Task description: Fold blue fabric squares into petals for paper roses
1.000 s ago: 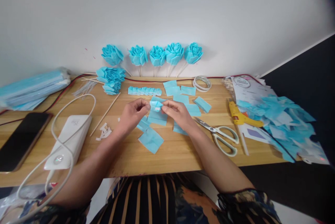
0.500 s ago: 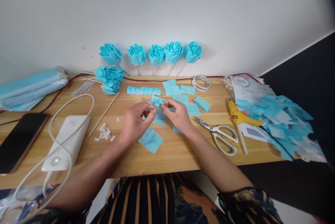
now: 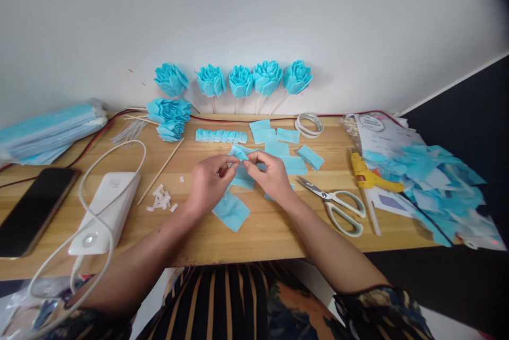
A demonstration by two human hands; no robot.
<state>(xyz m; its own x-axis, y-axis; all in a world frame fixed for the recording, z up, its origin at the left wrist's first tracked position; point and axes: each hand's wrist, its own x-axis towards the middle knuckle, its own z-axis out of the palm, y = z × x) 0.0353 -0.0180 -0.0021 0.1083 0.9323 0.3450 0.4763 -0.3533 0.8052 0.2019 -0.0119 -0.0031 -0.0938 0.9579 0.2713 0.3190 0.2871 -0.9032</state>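
Between my fingertips is a small piece of blue fabric (image 3: 239, 151), pinched from both sides and partly folded. My left hand (image 3: 210, 178) grips its left edge with thumb and forefinger, and my right hand (image 3: 270, 173) grips its right edge the same way. Beneath and around my hands lie flat blue fabric pieces (image 3: 231, 212), several of them to the right and behind. A row of folded blue petals (image 3: 221, 136) rests just beyond my left hand. To the right of my right hand lie scissors (image 3: 332, 202), their blades slightly apart.
Blue fabric roses (image 3: 240, 81) on sticks lean along the wall. At right are a tape roll (image 3: 309, 125), a yellow glue gun (image 3: 371, 175) and a heap of blue scraps (image 3: 441, 191). At left lie white bits (image 3: 161, 198), a power bank (image 3: 105, 212), a phone (image 3: 37, 210) and packed masks (image 3: 51, 130).
The blue fabric piece between my fingers looks more folded over than before. My hands stay pinched on it in nearly the same place, while the view has shifted slightly.
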